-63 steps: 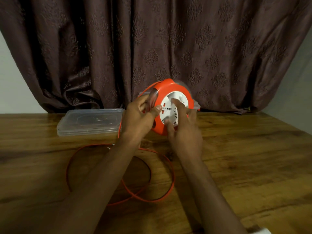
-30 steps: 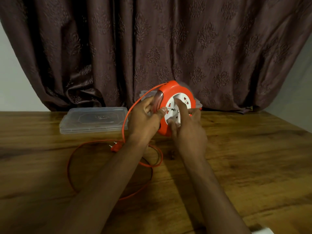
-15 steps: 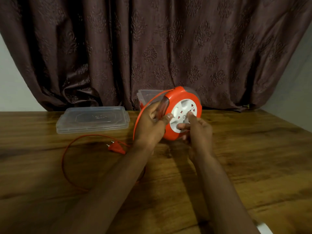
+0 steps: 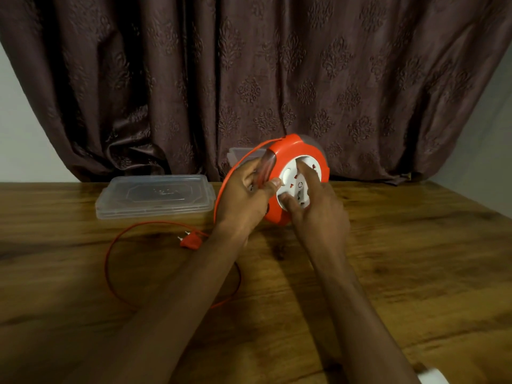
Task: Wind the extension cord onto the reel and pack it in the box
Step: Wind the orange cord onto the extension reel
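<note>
Head view: loose cord (image 4: 110, 261) loop on the table (image 4: 415, 259) has shrunk. Left hand (image 4: 243, 200) fingers clamp the reel (image 4: 288, 151); right hand (image 4: 318, 212) fingers turn its white hub. Nearly wound.

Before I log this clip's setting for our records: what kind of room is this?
Probably a home room, not a workshop: a heavy brown patterned curtain hangs behind a varnished wooden table, which holds a clear plastic food-box lid and an orange cord reel held in both hands.
</note>
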